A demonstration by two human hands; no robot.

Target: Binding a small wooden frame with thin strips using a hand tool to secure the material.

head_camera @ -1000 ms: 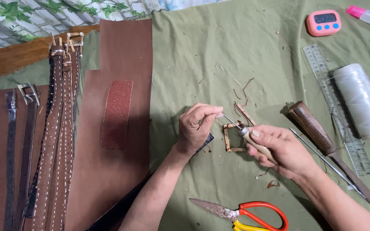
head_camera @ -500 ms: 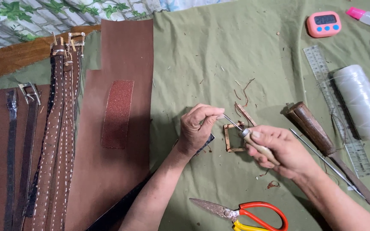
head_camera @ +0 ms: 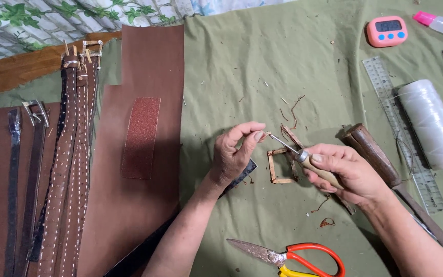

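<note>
1. Both forearms enter from the bottom edge and angle toward the middle, the hands meeting close together, fingertips near but apart.
2. The left hand (head_camera: pixel 234 154) is raised on its wrist, palm turned rightward, its thumb and forefinger curled toward each other in a fine pinch at the top.
3. The remaining left fingers are folded loosely into the palm.
4. The right hand (head_camera: pixel 342 172) lies lower, knuckles up, fingers wrapped in a closed grip with the thumb pressed along the top, pointing left.
5. Both arms are bare.
</note>
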